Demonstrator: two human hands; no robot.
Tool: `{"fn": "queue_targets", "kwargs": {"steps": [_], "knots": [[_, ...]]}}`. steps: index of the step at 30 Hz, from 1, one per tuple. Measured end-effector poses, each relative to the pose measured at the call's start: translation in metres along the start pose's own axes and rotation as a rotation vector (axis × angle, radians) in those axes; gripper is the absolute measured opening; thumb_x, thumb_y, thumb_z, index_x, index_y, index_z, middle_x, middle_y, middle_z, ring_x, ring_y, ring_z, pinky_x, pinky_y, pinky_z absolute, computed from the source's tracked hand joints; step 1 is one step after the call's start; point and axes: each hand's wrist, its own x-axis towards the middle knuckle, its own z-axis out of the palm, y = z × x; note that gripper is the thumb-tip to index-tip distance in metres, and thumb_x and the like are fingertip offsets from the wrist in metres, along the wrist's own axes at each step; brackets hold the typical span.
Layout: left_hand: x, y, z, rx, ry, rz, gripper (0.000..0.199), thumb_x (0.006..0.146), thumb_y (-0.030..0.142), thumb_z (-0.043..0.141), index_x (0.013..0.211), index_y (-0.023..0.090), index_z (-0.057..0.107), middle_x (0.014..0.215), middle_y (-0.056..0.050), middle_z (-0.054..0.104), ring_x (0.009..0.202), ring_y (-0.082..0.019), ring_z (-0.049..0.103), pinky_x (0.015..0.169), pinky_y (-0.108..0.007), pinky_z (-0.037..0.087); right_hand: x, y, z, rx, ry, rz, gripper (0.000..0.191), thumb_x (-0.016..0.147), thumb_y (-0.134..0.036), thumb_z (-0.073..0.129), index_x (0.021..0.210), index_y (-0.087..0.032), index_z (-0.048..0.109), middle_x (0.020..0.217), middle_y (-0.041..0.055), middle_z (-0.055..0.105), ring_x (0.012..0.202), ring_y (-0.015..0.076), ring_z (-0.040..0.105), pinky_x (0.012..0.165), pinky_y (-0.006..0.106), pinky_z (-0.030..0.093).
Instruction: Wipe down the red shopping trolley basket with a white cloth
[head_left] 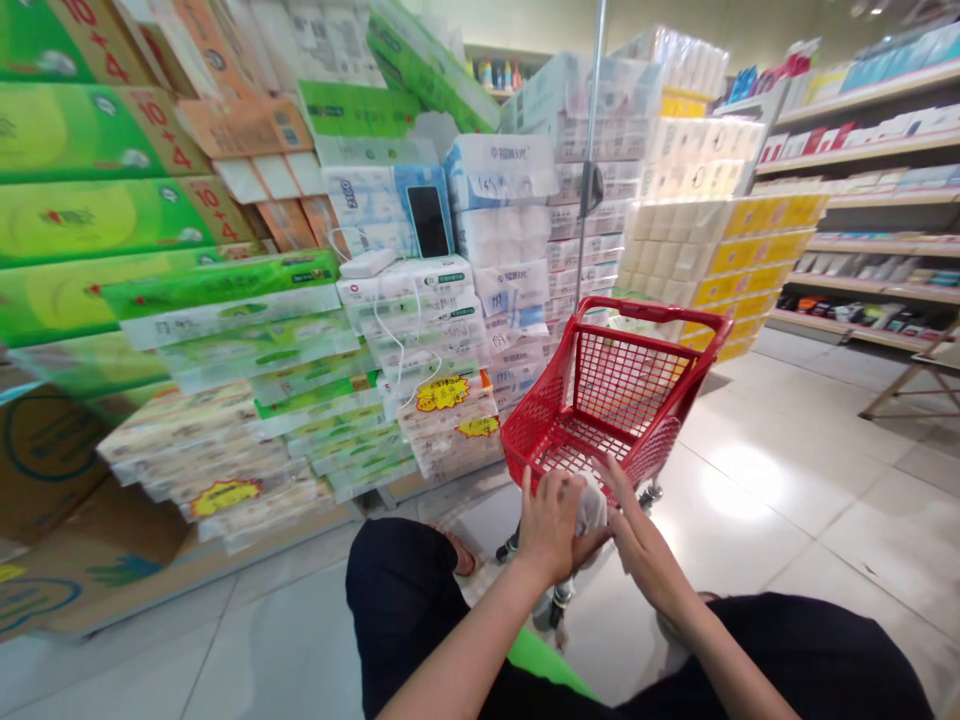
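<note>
In front of the red shopping cart (pixel 607 395), my two hands are close together. My left hand (pixel 547 525) has bent fingers, with its thumb pointing right beneath a small, pale, crumpled-looking thing (pixel 592 508); blur hides its exact kind. It appears held between that thumb and fingers. Close by on the right is my right hand (pixel 641 545), fingers stretched forward and apart from the thumb. Its fingertips are near the cart's lower front edge and the pale thing. Whether they touch either one is unclear.
Stacked tissue packs (pixel 315 350) rise on the left, with a phone (pixel 429 222) and a white cable among them. A metal pole (pixel 589 150) stands behind the cart. Yellow-and-white packs (pixel 750 260) and shelves (pixel 870 190) are on the right. My knees flank the cart.
</note>
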Motion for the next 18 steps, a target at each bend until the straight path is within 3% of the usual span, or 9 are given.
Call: {"fn": "queue_targets", "kwargs": {"steps": [2,4,7,9,12,15,18], "knots": [[0.003,0.002,0.006,0.098,0.007,-0.002,0.049,0.084,0.055,0.059,0.123,0.026,0.052,0.117,-0.007,0.052,0.114,-0.027,0.048,0.114,-0.065,0.020,0.005,0.006,-0.005,-0.132,0.029,0.012,0.058,0.099,-0.035,0.029,0.153,-0.037,0.009,0.156,-0.0012,0.030,0.136,0.0223,0.040,0.105,0.044,0.044],[0.006,0.001,0.011,0.153,0.019,0.006,0.037,0.087,0.048,0.059,0.118,0.028,0.056,0.115,-0.007,0.054,0.112,-0.027,0.049,0.114,-0.066,0.018,0.008,0.012,-0.007,-0.281,-0.010,0.017,0.054,0.100,-0.038,0.028,0.152,-0.041,0.015,0.155,-0.0030,0.032,0.131,0.0210,0.048,0.094,0.037,0.053],[0.008,-0.007,0.017,0.147,0.012,0.067,0.025,0.090,0.035,0.056,0.114,0.029,0.059,0.112,-0.005,0.057,0.111,-0.024,0.051,0.117,-0.059,0.021,0.010,0.019,-0.007,-0.461,-0.080,-0.020,0.052,0.100,-0.042,0.030,0.151,-0.043,0.018,0.155,-0.0025,0.033,0.113,0.0201,0.062,0.069,0.030,0.059],[0.007,-0.021,0.016,0.112,-0.028,0.148,0.025,0.092,0.030,0.054,0.116,0.028,0.058,0.116,-0.003,0.059,0.116,-0.021,0.051,0.118,-0.050,0.026,0.010,0.021,-0.006,-0.532,-0.075,-0.037,0.052,0.100,-0.043,0.030,0.151,-0.042,0.017,0.155,-0.0017,0.033,0.104,0.0189,0.067,0.061,0.027,0.058],[0.005,-0.055,0.007,0.087,-0.079,0.231,0.033,0.092,0.023,0.053,0.125,0.027,0.054,0.130,-0.003,0.055,0.128,-0.019,0.045,0.117,-0.042,0.031,0.009,0.021,-0.007,-0.563,-0.073,-0.054,0.050,0.101,-0.042,0.030,0.150,-0.042,0.022,0.153,-0.0024,0.036,0.099,0.0174,0.068,0.060,0.027,0.057],[0.008,-0.090,-0.003,0.133,-0.031,0.149,0.042,0.091,0.014,0.050,0.131,0.026,0.049,0.141,-0.004,0.049,0.138,-0.020,0.037,0.117,-0.046,0.031,0.007,0.021,-0.006,-0.531,-0.082,-0.063,0.046,0.101,-0.043,0.030,0.147,-0.042,0.030,0.152,-0.0030,0.038,0.102,0.0171,0.067,0.063,0.028,0.058],[0.010,-0.100,-0.005,0.149,-0.001,0.081,0.042,0.091,0.009,0.045,0.131,0.024,0.049,0.140,-0.005,0.051,0.138,-0.020,0.038,0.117,-0.048,0.031,0.005,0.021,0.000,-0.474,-0.063,-0.067,0.043,0.101,-0.042,0.030,0.144,-0.039,0.035,0.151,-0.0012,0.040,0.108,0.0173,0.064,0.067,0.028,0.058]]}}
